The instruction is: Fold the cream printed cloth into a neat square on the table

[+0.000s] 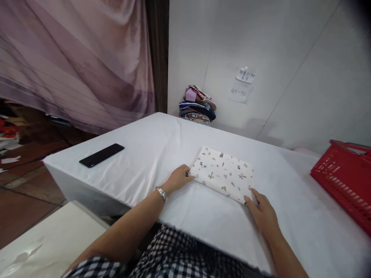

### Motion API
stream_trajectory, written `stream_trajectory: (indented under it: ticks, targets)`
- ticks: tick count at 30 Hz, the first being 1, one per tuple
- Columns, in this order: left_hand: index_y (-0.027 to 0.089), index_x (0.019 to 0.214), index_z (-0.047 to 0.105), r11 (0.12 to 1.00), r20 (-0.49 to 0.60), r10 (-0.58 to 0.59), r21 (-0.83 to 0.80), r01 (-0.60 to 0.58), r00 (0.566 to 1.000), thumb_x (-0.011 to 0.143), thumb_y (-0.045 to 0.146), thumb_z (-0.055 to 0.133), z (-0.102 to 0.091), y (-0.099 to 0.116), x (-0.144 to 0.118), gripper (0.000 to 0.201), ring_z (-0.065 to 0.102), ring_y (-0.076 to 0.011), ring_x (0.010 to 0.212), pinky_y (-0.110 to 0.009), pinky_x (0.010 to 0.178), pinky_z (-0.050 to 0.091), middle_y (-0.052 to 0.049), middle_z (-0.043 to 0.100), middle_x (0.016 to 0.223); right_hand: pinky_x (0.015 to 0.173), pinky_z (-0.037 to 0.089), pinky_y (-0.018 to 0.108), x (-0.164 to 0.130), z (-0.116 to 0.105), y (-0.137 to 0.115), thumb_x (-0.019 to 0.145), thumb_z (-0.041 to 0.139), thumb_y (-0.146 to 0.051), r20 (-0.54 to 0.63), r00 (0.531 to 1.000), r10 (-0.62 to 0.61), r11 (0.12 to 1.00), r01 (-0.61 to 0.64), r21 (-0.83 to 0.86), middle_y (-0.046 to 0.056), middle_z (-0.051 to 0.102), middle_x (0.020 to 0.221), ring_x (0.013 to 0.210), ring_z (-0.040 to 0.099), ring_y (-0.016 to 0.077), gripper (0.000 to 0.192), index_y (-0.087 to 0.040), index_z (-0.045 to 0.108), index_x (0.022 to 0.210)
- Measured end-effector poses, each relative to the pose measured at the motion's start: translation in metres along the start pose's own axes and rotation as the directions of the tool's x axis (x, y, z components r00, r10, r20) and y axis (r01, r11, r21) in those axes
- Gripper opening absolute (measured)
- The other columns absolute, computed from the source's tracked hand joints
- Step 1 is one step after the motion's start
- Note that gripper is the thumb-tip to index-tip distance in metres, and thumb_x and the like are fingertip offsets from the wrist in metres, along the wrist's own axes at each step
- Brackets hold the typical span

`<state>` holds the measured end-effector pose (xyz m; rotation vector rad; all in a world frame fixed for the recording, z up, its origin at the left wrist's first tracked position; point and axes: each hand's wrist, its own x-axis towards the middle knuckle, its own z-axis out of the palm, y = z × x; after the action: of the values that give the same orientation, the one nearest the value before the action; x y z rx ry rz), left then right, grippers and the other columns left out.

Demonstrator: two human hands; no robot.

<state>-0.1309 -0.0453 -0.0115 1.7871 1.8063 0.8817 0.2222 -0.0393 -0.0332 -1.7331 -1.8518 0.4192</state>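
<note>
A folded white cloth (222, 173) with a small scattered print of leaves and shapes lies flat on the white-covered table. My left hand (179, 178) pinches its near left corner between thumb and fingers. At the near right corner, my right hand (262, 210) grips the cloth the same way. Both corners are partly hidden by my fingers. A silvery bracelet (161, 194) is around my left wrist.
A black phone (102, 155) rests on the table (145, 139) at the left. Folded fabrics (197, 106) are stacked at the back against the wall. A red plastic basket (344, 177) stands at the right. Handwritten notes (242, 85) hang on the wall.
</note>
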Motion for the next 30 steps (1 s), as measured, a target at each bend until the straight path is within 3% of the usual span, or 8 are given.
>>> stream_trajectory:
  ticks: [6,11,17,20,30]
  targets:
    - [0.02,0.064,0.041,0.996,0.016,0.076,0.043,-0.076,0.997,0.073,0.022,0.048,0.0,-0.001,0.001,0.012,0.048,-0.0132,0.065,-0.027,0.061,0.036,0.001,0.051,0.077,0.081,0.045,0.037,-0.001,-0.001,-0.002,0.079,0.047,-0.056,-0.003,1.0,0.012,1.0,-0.012,0.005,0.007,0.056,0.118,0.09,0.057,0.0233,0.057,-0.022,0.053,0.125]
    - [0.02,0.066,0.044,0.994,0.034,0.104,-0.035,-0.103,0.994,0.077,0.03,0.05,-0.004,-0.005,0.002,0.017,0.047,-0.0138,0.067,-0.027,0.064,0.037,0.001,0.051,0.076,0.08,0.045,0.036,-0.001,-0.002,-0.003,0.079,0.047,-0.057,-0.006,1.0,0.019,1.0,-0.019,0.014,0.006,0.056,0.118,0.088,0.057,0.0222,0.057,-0.024,0.053,0.124]
    - [0.02,0.074,0.051,0.993,-0.028,-0.084,-0.09,0.081,0.996,0.069,0.048,0.064,0.0,0.0,0.001,0.031,0.048,-0.0149,0.064,-0.027,0.058,0.035,0.001,0.054,0.073,0.081,0.044,0.036,-0.001,-0.001,-0.001,0.079,0.046,-0.058,-0.01,1.0,0.017,1.0,-0.017,0.005,0.006,0.056,0.117,0.087,0.056,0.0219,0.057,-0.024,0.052,0.124]
    - [0.02,0.072,0.05,0.992,-0.042,-0.114,-0.062,0.111,0.993,0.067,0.048,0.065,0.002,0.001,0.002,0.032,0.048,-0.0151,0.064,-0.027,0.057,0.034,0.001,0.055,0.072,0.081,0.044,0.036,-0.001,-0.002,-0.001,0.079,0.045,-0.057,-0.012,1.0,0.007,1.0,-0.007,-0.005,0.006,0.057,0.117,0.089,0.056,0.0221,0.056,-0.024,0.053,0.123]
    - [0.018,0.063,0.051,0.975,0.114,0.041,-0.224,-0.015,0.993,0.066,0.044,0.065,-0.004,-0.014,0.02,0.029,0.045,-0.013,0.064,-0.025,0.057,0.034,0.002,0.051,0.069,0.08,0.044,0.035,0.005,-0.003,0.002,0.076,0.05,-0.058,0.007,0.999,0.035,0.999,-0.035,0.018,0.005,0.057,0.113,0.089,0.056,0.0224,0.058,-0.024,0.054,0.123]
